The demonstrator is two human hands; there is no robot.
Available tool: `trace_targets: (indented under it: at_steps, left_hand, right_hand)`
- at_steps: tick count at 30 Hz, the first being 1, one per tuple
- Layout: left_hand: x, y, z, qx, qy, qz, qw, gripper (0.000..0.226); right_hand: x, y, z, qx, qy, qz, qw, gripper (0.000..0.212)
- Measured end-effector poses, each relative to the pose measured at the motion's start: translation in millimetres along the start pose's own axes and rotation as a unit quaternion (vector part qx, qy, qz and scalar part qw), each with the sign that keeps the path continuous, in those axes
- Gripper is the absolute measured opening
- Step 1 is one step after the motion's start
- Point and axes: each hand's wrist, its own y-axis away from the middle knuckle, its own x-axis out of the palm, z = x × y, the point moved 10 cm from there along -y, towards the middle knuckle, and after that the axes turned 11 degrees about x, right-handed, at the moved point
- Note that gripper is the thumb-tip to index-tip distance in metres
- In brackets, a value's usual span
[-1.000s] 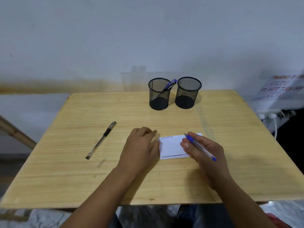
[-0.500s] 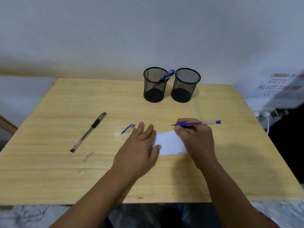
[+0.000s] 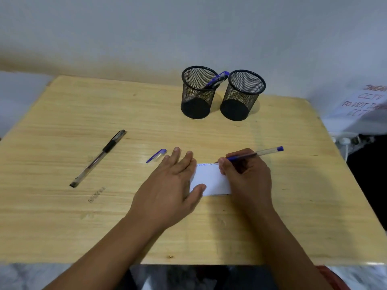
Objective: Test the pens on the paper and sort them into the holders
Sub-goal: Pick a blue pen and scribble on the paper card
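My right hand (image 3: 246, 174) grips a blue pen (image 3: 259, 153), its tip touching the top edge of a small white paper (image 3: 211, 181) where blue scribbles show. With straight fingers, my left hand (image 3: 173, 185) presses flat on the paper's left side. A blue pen cap (image 3: 156, 155) lies just left of my left fingers. Further left, a black capped pen (image 3: 98, 158) lies slanted on the wooden table (image 3: 62, 216). Two black mesh holders stand at the back: the left holder (image 3: 198, 93) contains a blue pen (image 3: 217, 78), the right holder (image 3: 243, 95) looks empty.
A white wall rises behind the table. At the right, past the table edge, a paper sign (image 3: 364, 101) with red writing hangs above white plugs and cables (image 3: 345, 141). The table's near edge lies close to my body.
My left hand uncurled, leaving the blue cap on the table, and now lies flat on the paper. The pen in my right hand turned so its tip meets the paper's top edge.
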Motion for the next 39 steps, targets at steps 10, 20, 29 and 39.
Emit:
trace_targets:
  at_steps: [10,20,29,39]
  left_hand:
    - [0.2,-0.7,-0.4,-0.017,-0.009,0.004,1.0,0.067]
    - [0.5,-1.9,-0.1,-0.021,-0.013,0.01,1.0,0.07]
    - [1.2,-1.4,0.7,-0.025,-0.01,0.011,1.0,0.069]
    - [1.4,-1.4,1.6,-0.026,-0.008,0.01,1.0,0.07]
  right_hand:
    - [0.9,1.6,2.7,-0.01,0.011,-0.013,1.0,0.011]
    - [2.9,1.3,3.5,-0.011,0.016,-0.009,1.0,0.01]
    - [4.5,2.0,5.9,-0.015,0.039,-0.007,0.999,0.014]
    - [6.2,0.3,3.0,-0.005,0.054,-0.014,0.998,0.012]
